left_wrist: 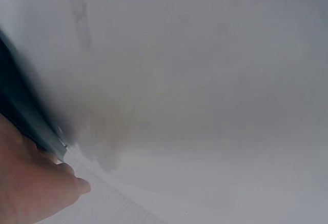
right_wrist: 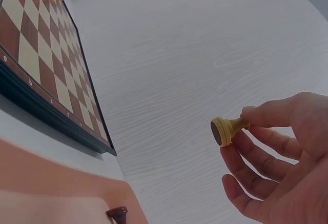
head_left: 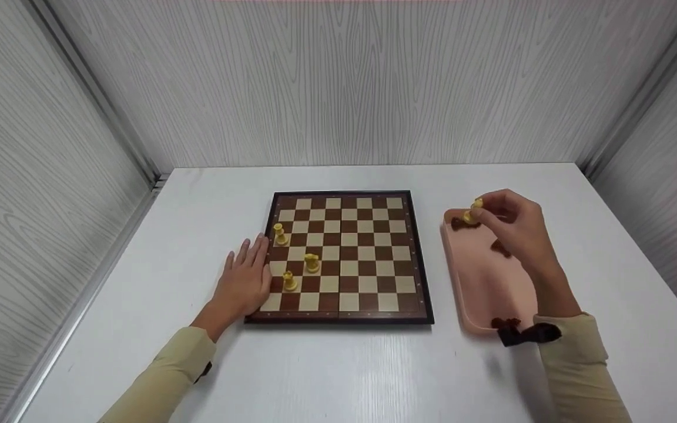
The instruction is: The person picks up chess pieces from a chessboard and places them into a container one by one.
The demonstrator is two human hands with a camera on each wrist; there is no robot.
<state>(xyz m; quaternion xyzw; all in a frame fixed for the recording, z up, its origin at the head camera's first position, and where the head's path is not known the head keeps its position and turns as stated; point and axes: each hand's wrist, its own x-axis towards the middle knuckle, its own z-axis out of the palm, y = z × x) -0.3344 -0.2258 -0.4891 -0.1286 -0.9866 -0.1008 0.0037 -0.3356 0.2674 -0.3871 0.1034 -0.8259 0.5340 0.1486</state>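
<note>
My right hand (head_left: 518, 226) pinches a yellow chess piece (right_wrist: 226, 130) between thumb and fingertips, its dark round base facing outward in the right wrist view. In the head view that hand is over the far end of a pink tray (head_left: 456, 276). My left hand (head_left: 247, 282) lies with fingers extended along the left edge of the chessboard (head_left: 338, 317), beside the frame. On the board's left side stand a tall yellow chess piece (head_left: 280, 235), a yellow knight (head_left: 312, 262) and a crowned yellow piece (head_left: 290, 282). The left wrist view catches only part of the left hand (left_wrist: 36, 183).
Dark brown chess pieces (head_left: 506, 323) lie in the pink tray, some partly hidden by the right hand and wrist. The tray stands right of the board on a white table (head_left: 338, 376). Pale wood-grain panels (head_left: 344, 82) rise behind and at both sides.
</note>
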